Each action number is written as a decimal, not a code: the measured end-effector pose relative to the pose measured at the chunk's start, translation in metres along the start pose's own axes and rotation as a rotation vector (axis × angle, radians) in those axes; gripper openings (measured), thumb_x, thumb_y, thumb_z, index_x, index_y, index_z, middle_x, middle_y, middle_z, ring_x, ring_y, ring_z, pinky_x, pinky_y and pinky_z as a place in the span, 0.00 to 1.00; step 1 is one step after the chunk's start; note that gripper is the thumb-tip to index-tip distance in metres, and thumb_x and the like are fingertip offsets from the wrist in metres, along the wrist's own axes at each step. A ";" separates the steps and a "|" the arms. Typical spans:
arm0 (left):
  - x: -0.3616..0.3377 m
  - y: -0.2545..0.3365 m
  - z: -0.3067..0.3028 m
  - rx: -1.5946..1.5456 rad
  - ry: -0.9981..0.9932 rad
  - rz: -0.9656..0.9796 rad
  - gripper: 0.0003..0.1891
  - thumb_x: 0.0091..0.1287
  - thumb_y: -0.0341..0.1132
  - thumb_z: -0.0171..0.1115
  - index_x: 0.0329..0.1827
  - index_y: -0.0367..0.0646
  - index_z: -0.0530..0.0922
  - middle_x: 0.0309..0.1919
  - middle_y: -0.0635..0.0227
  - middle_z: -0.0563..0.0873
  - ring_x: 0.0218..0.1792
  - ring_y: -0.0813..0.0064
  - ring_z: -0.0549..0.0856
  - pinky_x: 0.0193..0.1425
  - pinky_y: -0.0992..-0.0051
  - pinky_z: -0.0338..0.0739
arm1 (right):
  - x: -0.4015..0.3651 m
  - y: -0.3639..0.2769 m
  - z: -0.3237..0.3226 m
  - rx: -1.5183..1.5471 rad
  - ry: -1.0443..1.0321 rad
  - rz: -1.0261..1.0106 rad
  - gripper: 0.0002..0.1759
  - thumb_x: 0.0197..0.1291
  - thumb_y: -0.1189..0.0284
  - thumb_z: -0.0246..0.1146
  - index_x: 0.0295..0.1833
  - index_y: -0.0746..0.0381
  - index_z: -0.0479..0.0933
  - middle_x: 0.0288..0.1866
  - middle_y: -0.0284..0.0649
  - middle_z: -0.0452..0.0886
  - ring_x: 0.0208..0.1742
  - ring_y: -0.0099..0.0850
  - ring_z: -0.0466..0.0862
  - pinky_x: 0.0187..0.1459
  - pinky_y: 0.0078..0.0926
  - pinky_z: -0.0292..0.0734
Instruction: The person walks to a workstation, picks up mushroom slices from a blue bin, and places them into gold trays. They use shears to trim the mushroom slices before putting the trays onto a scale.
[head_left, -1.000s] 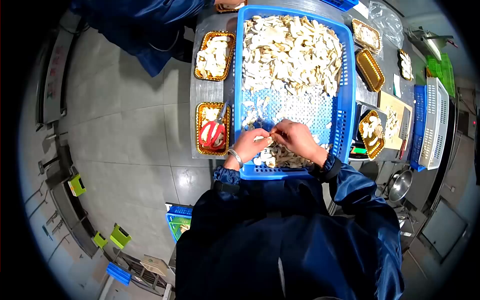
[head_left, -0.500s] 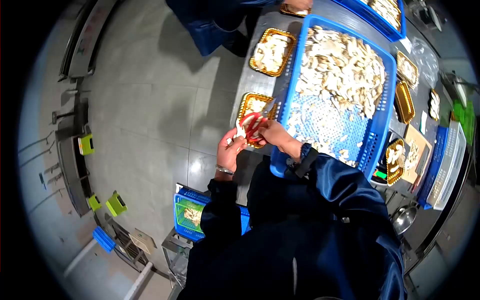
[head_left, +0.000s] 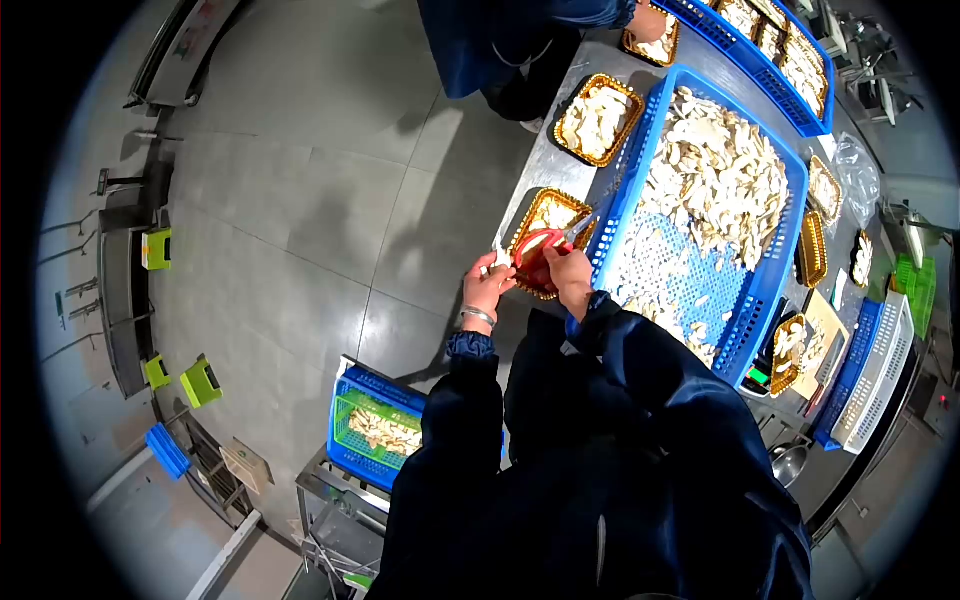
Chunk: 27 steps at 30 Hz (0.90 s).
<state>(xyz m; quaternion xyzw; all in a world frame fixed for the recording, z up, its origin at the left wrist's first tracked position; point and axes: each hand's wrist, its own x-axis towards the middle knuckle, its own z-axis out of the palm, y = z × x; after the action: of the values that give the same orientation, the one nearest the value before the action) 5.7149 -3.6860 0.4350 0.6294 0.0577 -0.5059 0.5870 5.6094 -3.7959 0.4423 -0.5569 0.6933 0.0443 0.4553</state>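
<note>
Red-handled scissors (head_left: 528, 245) are gripped in my right hand (head_left: 571, 274), their blades pointing up and to the right. My left hand (head_left: 484, 292) pinches a white piece that looks like mushroom (head_left: 502, 258), just left of the scissors. Both hands are over the near end of a gold tray (head_left: 540, 291), which has pale mushroom pieces (head_left: 553, 215) in it. Right of my right hand stands a large blue crate (head_left: 628, 185) with a heap of sliced mushrooms (head_left: 722, 175) at its far end and scattered bits at the near end.
Another filled gold tray (head_left: 581, 156) sits farther along the metal table (head_left: 535, 180). A co-worker's hand (head_left: 648, 22) is at a tray (head_left: 676, 45) beyond it. A blue crate (head_left: 735, 38) holds filled trays. Behind my left arm stands a blue basket (head_left: 345, 455).
The view has shifted, so the table appears farther right. My hands stay over the same tray, with the scissors and the mushroom piece still held.
</note>
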 end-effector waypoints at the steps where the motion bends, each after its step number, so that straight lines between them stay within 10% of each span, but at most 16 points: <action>1: 0.003 -0.003 -0.001 0.030 -0.005 -0.006 0.18 0.61 0.26 0.60 0.54 0.40 0.69 0.46 0.61 0.82 0.44 0.71 0.83 0.45 0.73 0.80 | -0.004 -0.002 -0.001 -0.087 0.106 -0.044 0.24 0.56 0.56 0.60 0.32 0.71 0.80 0.25 0.49 0.82 0.27 0.39 0.84 0.33 0.31 0.77; 5: -0.007 0.008 0.002 -0.039 -0.017 -0.003 0.17 0.62 0.26 0.58 0.54 0.42 0.69 0.45 0.61 0.82 0.41 0.72 0.83 0.43 0.73 0.80 | 0.000 0.011 0.004 0.568 -0.119 0.092 0.21 0.54 0.59 0.64 0.30 0.70 0.80 0.23 0.44 0.83 0.20 0.29 0.81 0.25 0.26 0.75; 14: 0.005 0.011 0.015 -0.051 -0.004 -0.030 0.17 0.62 0.27 0.59 0.55 0.38 0.70 0.38 0.63 0.81 0.34 0.73 0.83 0.37 0.76 0.81 | -0.027 -0.017 -0.023 0.767 -0.085 0.135 0.12 0.49 0.69 0.62 0.28 0.70 0.78 0.19 0.40 0.79 0.17 0.27 0.77 0.19 0.25 0.69; 18: -0.007 0.034 0.019 -0.034 -0.087 0.020 0.18 0.64 0.28 0.58 0.56 0.37 0.69 0.38 0.65 0.81 0.34 0.76 0.82 0.37 0.77 0.79 | -0.062 -0.012 -0.041 0.923 -0.247 -0.094 0.17 0.53 0.71 0.63 0.45 0.70 0.71 0.26 0.35 0.77 0.23 0.22 0.75 0.23 0.19 0.69; 27: -0.045 0.073 0.069 0.084 -0.410 0.047 0.16 0.65 0.29 0.57 0.54 0.38 0.70 0.41 0.61 0.82 0.35 0.78 0.81 0.41 0.77 0.76 | -0.105 0.062 -0.146 0.438 -0.459 -0.229 0.20 0.56 0.56 0.66 0.42 0.61 0.72 0.22 0.28 0.75 0.22 0.15 0.69 0.25 0.13 0.61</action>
<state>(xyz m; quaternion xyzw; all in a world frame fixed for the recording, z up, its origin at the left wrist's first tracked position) 5.7028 -3.7394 0.5304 0.5384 -0.0987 -0.6114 0.5715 5.4705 -3.7788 0.5713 -0.4955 0.4988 -0.0327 0.7104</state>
